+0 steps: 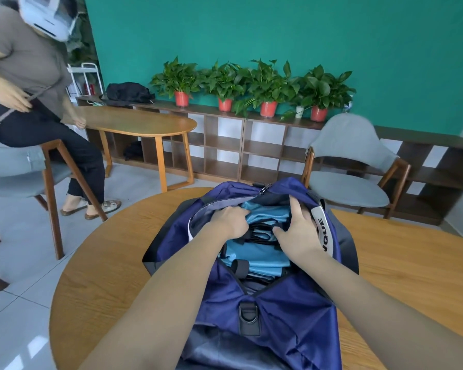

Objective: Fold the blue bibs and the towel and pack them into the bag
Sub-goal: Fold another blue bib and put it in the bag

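Item: bag (pixel 278 311), navy, lying open on the round wooden surface (pixel 104 263).

Contents: blue bibs (pixel 259 252), folded and stacked inside the open mouth, black straps lying across them. No towel can be made out; it may lie under the bibs or out of view.

Left hand (pixel 231 220): inside the opening at the left, fingers curled down onto the bibs; whether its grip pinches the cloth or only presses it cannot be told.

Right hand (pixel 298 228): at the right of the opening, fingers spread and fairly straight, resting against the bag's inner edge and the bibs, thumb pointing left; it grasps nothing plainly.

Progress, as judged: folding looks done and the bibs are packed; nothing of the task lies loose on the surface. Left: settling the stack, accounting for the towel, perhaps closing the zip (pixel 263 187), which stands open.

Writing: white handle strap (pixel 321 222) reads "VQUE" in black, the word cut off by the hand. No other legible text.
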Demonstrator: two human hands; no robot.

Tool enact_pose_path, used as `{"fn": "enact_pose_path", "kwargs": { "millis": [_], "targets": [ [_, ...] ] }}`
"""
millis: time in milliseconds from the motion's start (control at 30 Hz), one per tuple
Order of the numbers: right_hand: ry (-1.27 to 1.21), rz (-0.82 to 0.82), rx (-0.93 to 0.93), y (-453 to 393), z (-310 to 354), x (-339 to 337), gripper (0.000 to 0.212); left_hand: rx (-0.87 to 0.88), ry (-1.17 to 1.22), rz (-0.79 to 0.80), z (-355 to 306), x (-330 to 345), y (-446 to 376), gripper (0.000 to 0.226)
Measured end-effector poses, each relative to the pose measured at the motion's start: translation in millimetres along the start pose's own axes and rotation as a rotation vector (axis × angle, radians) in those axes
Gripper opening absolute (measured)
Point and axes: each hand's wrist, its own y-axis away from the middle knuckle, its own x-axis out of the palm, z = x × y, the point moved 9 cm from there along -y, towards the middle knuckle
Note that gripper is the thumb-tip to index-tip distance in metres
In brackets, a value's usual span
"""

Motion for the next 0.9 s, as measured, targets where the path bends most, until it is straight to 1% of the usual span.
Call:
{"fn": "enact_pose_path", "kwargs": {
  "millis": [67, 133, 200, 267, 333, 400, 467, 600, 667, 767, 900],
  "targets": [
    [0.001, -0.015, -0.01, -1.0, 2.0, -5.2, 0.094, -0.028, -0.111, 0.023, 1.3, -7.3, 2.1, 0.045],
    [0.011, -0.033, -0.022, -1.2, 5.7, -12.2, 0.095, -0.057, -0.189, 0.059, 2.7, -11.9, 2.9, 0.047],
    [0.007, -0.042, -0.032, -0.8, 9.3, -18.7, 0.095, -0.069, -0.19, 0.111, 3.9, -14.4, 4.2, 0.049],
    [-0.005, -0.042, -0.039, 0.1, 13.2, -25.2, 0.095, -0.029, -0.119, 0.092, 2.0, -23.2, 6.0, 0.05],
    [-0.004, -0.044, -0.044, 0.6, 16.6, -32.5, 0.094, 0.027, -0.009, 0.007, 1.8, -40.6, 12.6, 0.059],
    [0.005, -0.043, -0.045, 0.5, 19.6, -41.1, 0.093, 0.107, 0.026, -0.02, 1.7, -57.5, 22.4, 0.075],
    [-0.001, -0.019, -0.023, -0.1, 21.3, -51.0, 0.089, 0.167, -0.017, 0.024, 3.2, -72.3, 32.1, 0.092],
    [0.012, 0.001, -0.013, -3.1, 35.4, -79.2, 0.08, 0.232, -0.224, 0.126, 8.9, -100.9, 51.0, 0.124],
    [0.028, 0.017, -0.031, -3.5, 51.1, -93.3, 0.076, 0.254, -0.272, 0.12, 6.5, -123.1, 63.5, 0.131],
    [0.033, 0.02, -0.059, -2.5, 77.2, -114.9, 0.07, 0.262, -0.324, 0.079, -1.3, -165.3, 86.6, 0.13],
    [0.001, 0.047, -0.072, 0.8, 110.6, -144.0, 0.076, 0.226, -0.369, 0.054, -8.8, -214.3, 110.9, 0.132]
  ]
}}
